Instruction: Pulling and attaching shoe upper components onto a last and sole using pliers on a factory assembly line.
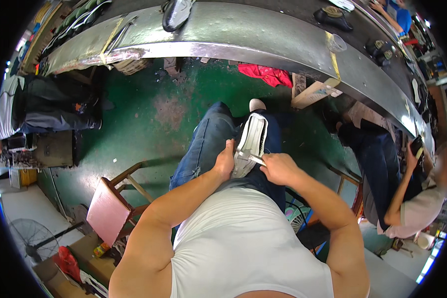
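Across my thighs lies a shoe (255, 133), bottom side up, its pale underside framed by a white edge and dark upper. My left hand (225, 160) is closed around the shoe's near left side, with the thumb pointing up along it. Gripped in my right hand (280, 170) is a small hammer (257, 159) with a light handle. The hammer's metal head is over the near half of the shoe's underside; whether it touches cannot be made out. My left fingers are partly hidden behind the shoe.
A long metal-edged bench (218, 49) curves across the far side, bearing a shoe (177, 14), dark shoes (333, 18) and a clear cup (336, 43). A pink-seated stool (108, 211) stands at left. Co-workers sit at right (407, 211) and left (49, 104). Red cloth (265, 74) lies below the bench.
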The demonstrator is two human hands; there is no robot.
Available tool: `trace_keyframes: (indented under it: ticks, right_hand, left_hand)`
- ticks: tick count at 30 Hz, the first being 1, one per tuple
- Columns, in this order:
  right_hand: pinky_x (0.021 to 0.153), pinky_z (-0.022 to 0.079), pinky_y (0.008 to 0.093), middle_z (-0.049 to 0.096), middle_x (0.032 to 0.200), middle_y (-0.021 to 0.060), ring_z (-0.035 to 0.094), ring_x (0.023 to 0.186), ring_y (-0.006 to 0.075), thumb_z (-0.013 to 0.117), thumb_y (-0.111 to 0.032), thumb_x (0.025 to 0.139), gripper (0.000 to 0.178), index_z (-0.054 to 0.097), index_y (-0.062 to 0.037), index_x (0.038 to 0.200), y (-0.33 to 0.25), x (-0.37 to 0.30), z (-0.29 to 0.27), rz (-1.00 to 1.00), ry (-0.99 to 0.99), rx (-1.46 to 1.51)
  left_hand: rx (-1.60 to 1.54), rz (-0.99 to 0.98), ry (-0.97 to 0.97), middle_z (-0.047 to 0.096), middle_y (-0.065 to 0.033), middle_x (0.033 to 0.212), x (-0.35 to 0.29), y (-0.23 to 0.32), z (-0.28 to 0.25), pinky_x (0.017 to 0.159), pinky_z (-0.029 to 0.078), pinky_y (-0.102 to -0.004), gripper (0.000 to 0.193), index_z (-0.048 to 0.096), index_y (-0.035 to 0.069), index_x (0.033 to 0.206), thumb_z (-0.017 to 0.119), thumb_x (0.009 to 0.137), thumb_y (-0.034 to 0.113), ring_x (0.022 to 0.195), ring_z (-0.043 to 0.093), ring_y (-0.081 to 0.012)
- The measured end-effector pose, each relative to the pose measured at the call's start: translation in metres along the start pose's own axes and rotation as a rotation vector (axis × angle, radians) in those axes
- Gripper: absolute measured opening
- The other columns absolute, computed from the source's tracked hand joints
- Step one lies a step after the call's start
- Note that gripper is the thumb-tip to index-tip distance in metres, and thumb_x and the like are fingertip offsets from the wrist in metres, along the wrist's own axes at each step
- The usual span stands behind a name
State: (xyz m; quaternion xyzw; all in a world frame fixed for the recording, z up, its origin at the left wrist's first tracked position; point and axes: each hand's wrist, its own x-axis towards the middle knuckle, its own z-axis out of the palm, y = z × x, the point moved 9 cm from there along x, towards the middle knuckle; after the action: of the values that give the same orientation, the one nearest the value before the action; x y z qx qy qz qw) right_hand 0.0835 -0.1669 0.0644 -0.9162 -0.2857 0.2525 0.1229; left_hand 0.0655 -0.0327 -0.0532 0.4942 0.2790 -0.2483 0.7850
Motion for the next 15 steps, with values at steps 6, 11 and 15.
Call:
trace_keyframes:
  ticks: [6, 11, 15]
  right_hand:
    - [0.077, 0.053, 0.0479, 0.066, 0.093, 0.0209, 0.066, 0.089, 0.0388, 0.066, -0.016, 0.086, 0.022, 0.059, 0.0008, 0.099, -0.003, -0.007, 0.003, 0.048, 0.008, 0.14]
    - [0.083, 0.055, 0.0458, 0.064, 0.098, 0.0255, 0.065, 0.095, 0.0406, 0.062, -0.009, 0.086, 0.023, 0.057, 0.0067, 0.102, 0.013, -0.008, -0.013, 0.079, 0.121, -0.024]
    - [0.079, 0.056, 0.0421, 0.065, 0.094, 0.0214, 0.067, 0.092, 0.0353, 0.058, -0.008, 0.088, 0.019, 0.058, 0.006, 0.101, 0.016, 0.006, -0.025, 0.101, 0.137, -0.262]
  left_hand:
    - [0.6, 0.322, 0.291, 0.064, -0.0274, 0.126, 0.003, 0.022, -0.017, 0.104, 0.044, -0.0392, 0.058, 0.055, -0.001, 0.138, 0.028, 0.108, 0.04, 0.121, 0.06, -0.0389]
    - [0.77, 0.39, 0.296, 0.062, -0.0286, 0.127, -0.005, 0.028, -0.005, 0.105, 0.043, -0.0419, 0.053, 0.054, -0.002, 0.138, 0.028, 0.108, 0.034, 0.125, 0.056, -0.0412]
    - [0.772, 0.557, 0.198, 0.051, -0.0293, 0.141, -0.01, 0.035, 0.006, 0.11, 0.039, -0.0414, 0.049, 0.044, -0.003, 0.146, 0.034, 0.108, 0.028, 0.134, 0.047, -0.041]
